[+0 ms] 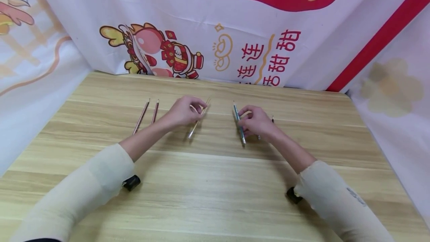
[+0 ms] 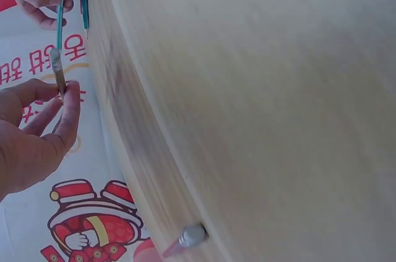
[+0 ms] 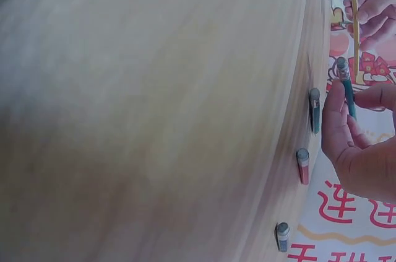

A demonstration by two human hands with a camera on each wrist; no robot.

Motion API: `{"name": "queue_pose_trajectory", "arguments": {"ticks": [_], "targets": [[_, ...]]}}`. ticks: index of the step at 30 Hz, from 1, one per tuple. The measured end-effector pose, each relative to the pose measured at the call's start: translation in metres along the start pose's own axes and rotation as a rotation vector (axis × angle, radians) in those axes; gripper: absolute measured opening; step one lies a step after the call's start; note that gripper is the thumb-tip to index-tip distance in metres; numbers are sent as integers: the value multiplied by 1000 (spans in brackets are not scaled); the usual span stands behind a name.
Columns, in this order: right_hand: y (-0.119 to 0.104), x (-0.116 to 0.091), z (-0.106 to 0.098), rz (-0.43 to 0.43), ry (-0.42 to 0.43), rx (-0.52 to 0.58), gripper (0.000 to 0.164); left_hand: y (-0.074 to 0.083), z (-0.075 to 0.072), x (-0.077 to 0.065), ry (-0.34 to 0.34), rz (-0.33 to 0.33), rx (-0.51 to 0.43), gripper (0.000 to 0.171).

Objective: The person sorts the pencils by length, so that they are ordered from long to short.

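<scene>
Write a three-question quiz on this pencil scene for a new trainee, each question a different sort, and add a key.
1. Which hand pinches the yellow pencil?
2. True or false: the right hand holds nothing.
3. Fill in: in the head view, two reddish pencils lie on the table to the ____ of the left hand.

Key:
1. The left hand.
2. False; it pinches a teal pencil.
3. left

pencil pair point(image 1: 141, 116): chilling on the table point(image 1: 208, 189), left of left hand point(image 1: 186, 110)
backdrop point(image 1: 208, 14): just behind the table
</scene>
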State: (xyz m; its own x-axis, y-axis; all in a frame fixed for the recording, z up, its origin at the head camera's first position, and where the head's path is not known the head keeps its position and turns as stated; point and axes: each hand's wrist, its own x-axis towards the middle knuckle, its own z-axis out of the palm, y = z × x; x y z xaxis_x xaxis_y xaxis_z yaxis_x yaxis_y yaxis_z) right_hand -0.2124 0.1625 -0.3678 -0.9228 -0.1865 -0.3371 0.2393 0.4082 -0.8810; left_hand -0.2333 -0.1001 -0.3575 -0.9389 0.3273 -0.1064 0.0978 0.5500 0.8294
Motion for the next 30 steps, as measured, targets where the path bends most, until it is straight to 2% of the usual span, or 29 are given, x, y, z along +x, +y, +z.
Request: {"name": "queue_pose_trajectory", "arguments": {"ticks": [6,15,25,30], "targets": [[-4,2,4,21,-20,-4,36,-6,-10,-7,-7,-8,24,43],[-7,5,13,-4,-50,-6,34,-14,-25,-17,20,-45,96,41],[-12,7,22,-13,-67,31,34,-26,-36,-26,34,-44,127,38],[-14,8,26,-11,-75,35,35,-32,-39,-28,65,-39,167,37]]}}
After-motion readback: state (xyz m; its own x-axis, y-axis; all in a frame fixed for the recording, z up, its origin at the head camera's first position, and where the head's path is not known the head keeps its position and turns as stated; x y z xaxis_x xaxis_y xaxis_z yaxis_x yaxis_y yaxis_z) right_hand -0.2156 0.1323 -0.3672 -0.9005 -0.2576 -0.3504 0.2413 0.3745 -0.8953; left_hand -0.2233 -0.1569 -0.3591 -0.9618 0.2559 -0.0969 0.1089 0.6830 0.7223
